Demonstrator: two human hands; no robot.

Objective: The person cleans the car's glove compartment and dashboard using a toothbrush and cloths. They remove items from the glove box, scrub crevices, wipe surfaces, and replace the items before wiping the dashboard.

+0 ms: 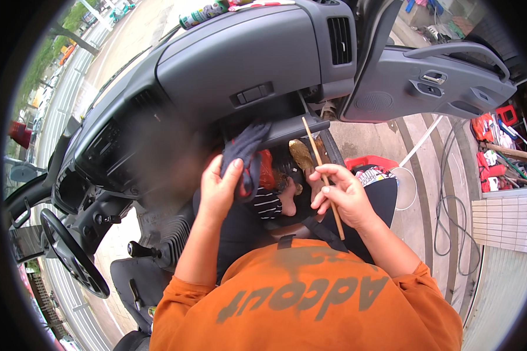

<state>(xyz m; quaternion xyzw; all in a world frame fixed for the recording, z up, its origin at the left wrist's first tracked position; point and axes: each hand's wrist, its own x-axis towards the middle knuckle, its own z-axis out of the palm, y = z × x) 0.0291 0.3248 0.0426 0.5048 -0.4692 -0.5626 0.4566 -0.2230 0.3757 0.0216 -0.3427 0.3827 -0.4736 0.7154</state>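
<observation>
My left hand (215, 186) grips a crumpled dark blue-grey cloth (246, 145) with red patches, thumb on top. The cloth's upper end reaches the lip of a pulled-out lower dashboard tray (290, 130), and part of the tray's inside is hidden behind it. In my right hand (344, 193) a thin wooden stick (315, 145) is pinched between thumb and fingers. It stands at a slant, its upper tip overlapping the tray's right part in view. Above the tray, the glove compartment lid (241, 57) is shut.
An open vehicle door (421, 87) lies to the right. At the left are the gear lever (140, 249) and steering wheel (70, 250). Below the tray are a red plastic bag (267, 169), bare feet and a gold shoe (301, 153). Outside, a white bucket (406, 188) and a cable (441, 228) lie on the ground.
</observation>
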